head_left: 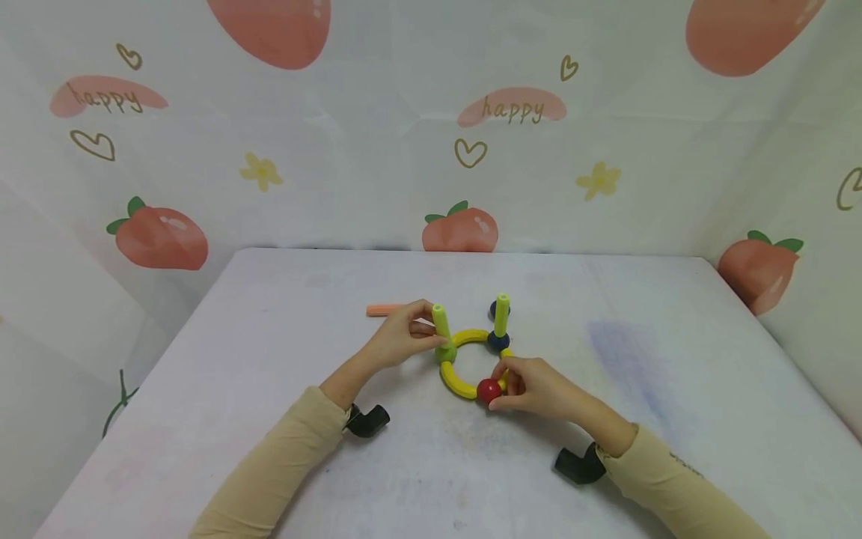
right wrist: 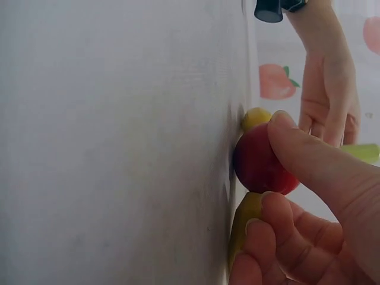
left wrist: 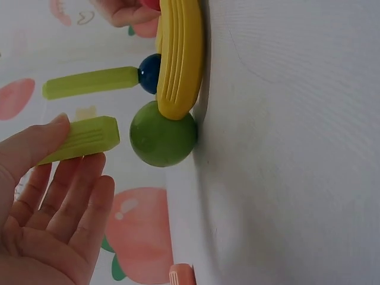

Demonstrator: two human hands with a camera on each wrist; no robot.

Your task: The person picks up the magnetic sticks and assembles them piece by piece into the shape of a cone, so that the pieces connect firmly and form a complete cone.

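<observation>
My left hand (head_left: 402, 338) pinches a light green ridged rod (left wrist: 89, 138) between thumb and fingers. The rod's lower end stands a small gap away from a green ball (left wrist: 163, 135) in the left wrist view. Around the red ball (right wrist: 261, 161) curl the thumb and fingers of my right hand (head_left: 539, 388), with fingertips also against a curved yellow piece (right wrist: 244, 222). Curved yellow pieces (head_left: 458, 383) and the green, red and dark blue balls form a ring on the table. From the dark blue ball (head_left: 498, 342) a second light green rod (head_left: 501, 316) stands upright.
An orange rod (head_left: 384, 310) lies behind my left hand, partly covered by it. Another dark ball (head_left: 494, 309) sits behind the upright rod. Black fittings (head_left: 369, 422) stick out at both wrists. A patterned cloth (head_left: 364, 150) hangs behind the white table (head_left: 269, 299).
</observation>
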